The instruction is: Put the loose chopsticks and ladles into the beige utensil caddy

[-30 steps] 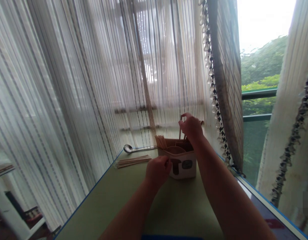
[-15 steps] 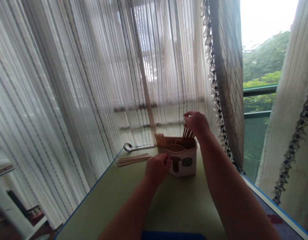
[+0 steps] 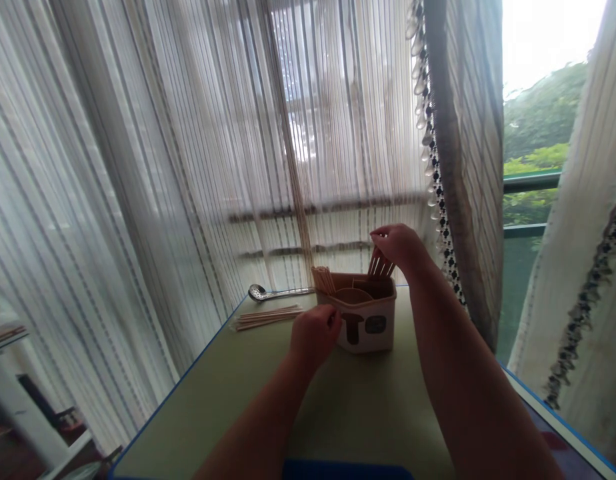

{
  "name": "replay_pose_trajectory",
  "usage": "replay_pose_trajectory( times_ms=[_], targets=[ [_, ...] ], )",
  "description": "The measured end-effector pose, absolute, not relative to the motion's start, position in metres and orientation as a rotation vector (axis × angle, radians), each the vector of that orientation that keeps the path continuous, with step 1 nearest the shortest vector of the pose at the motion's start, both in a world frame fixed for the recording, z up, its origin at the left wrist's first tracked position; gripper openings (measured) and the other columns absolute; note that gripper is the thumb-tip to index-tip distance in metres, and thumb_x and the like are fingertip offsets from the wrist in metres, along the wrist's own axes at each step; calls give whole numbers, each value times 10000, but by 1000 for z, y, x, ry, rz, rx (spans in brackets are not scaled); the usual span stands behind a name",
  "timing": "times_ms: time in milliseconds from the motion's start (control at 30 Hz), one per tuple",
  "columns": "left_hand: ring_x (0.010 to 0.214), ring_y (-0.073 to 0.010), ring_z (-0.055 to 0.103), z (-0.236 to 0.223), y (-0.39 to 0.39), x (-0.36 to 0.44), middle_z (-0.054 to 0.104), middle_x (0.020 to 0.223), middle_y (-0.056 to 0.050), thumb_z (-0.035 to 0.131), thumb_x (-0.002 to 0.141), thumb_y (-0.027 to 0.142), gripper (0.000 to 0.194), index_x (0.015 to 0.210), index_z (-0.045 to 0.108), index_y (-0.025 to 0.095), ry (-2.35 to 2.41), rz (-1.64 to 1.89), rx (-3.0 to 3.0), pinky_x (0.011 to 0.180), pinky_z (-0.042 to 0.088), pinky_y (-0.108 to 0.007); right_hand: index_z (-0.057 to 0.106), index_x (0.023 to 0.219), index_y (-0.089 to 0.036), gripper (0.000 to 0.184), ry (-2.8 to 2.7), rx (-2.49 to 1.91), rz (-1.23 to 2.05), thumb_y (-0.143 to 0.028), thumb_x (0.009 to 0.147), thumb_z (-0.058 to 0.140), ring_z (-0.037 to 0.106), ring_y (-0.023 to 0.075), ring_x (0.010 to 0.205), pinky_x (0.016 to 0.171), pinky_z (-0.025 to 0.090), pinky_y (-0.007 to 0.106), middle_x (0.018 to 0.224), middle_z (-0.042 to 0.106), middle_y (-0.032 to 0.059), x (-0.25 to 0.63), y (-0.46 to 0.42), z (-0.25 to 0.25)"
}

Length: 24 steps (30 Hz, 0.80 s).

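A pale utensil holder (image 3: pixel 365 341) with a brown rim and a dark mushroom-like print stands upright near the table's far end. My right hand (image 3: pixel 395 243) is closed above its back right corner, pinching several brown sticks (image 3: pixel 381 265) that look like chopsticks. Their lower ends spread at the rim; too little shows to be sure of their kind. My left hand (image 3: pixel 315 333) is curled at the holder's front left side, fingertips close to the wall; whether it grips anything is hidden. A bundle of light sticks (image 3: pixel 323 280) leans in the holder's left part.
Left of the holder, a wrapped bundle of thin sticks (image 3: pixel 268 318) lies on the pale green table (image 3: pixel 208 393). A metal slotted ladle (image 3: pixel 258 293) lies along the far edge. Striped sheer curtains (image 3: pixel 188 167) hang behind, and something blue (image 3: pixel 348 470) lies at the near edge.
My right hand and the brown sticks have shifted very slightly to the right. My left hand stays at the holder's front. The camera view has turned a little.
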<state>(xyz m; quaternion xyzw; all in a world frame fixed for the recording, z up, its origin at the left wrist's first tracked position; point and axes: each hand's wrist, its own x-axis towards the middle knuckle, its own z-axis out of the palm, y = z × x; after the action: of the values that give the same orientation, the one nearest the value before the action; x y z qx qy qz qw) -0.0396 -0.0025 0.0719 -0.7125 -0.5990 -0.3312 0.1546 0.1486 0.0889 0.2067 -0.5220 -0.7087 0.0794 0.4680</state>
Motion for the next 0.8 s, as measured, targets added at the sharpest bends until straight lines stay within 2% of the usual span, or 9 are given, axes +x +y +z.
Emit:
replay_pose_trajectory(
  times_ms=[100, 200, 333, 500, 800],
  targets=[
    [658, -143, 564, 70, 0, -41, 659, 728, -29, 463, 890, 292, 252, 712, 613, 196, -1719, -957, -2047, 606, 315, -258, 737, 922, -159, 269, -1737, -1302, 148, -261, 800, 520, 592, 133, 478, 554, 477, 241, 574, 663, 33, 149, 91, 206],
    [666, -144, 568, 69, 2, -42, 662, 734, -27, 472, 879, 280, 229, 715, 607, 197, -1695, -958, -2077, 609, 313, -259, 746, 923, -168, 276, -1654, -1284, 53, -300, 795, 539, 642, 171, 639, 673, 489, 274, 658, 690, 57, 148, 91, 209],
    [648, -139, 559, 70, 2, -45, 653, 718, -23, 469, 878, 278, 232, 701, 594, 196, -1684, -967, -2081, 602, 304, -261, 722, 991, -168, 314, -1407, -1205, -6, -315, 811, 511, 649, 207, 746, 710, 482, 305, 781, 706, 91, 149, 86, 217],
    [628, -134, 547, 71, 4, -49, 644, 699, -19, 462, 883, 274, 247, 686, 587, 194, -1684, -987, -2059, 596, 301, -261, 668, 1061, -173, 345, -1243, -1138, 2, -332, 838, 457, 642, 194, 749, 696, 483, 301, 817, 696, 81, 152, 82, 224],
    [663, -147, 578, 70, 4, -49, 660, 726, -22, 475, 875, 283, 232, 697, 596, 197, -1733, -887, -2071, 601, 318, -269, 701, 937, -158, 304, -1307, -1068, 90, -339, 781, 512, 608, 168, 624, 605, 469, 284, 701, 671, 56, 146, 87, 221]
  ],
)
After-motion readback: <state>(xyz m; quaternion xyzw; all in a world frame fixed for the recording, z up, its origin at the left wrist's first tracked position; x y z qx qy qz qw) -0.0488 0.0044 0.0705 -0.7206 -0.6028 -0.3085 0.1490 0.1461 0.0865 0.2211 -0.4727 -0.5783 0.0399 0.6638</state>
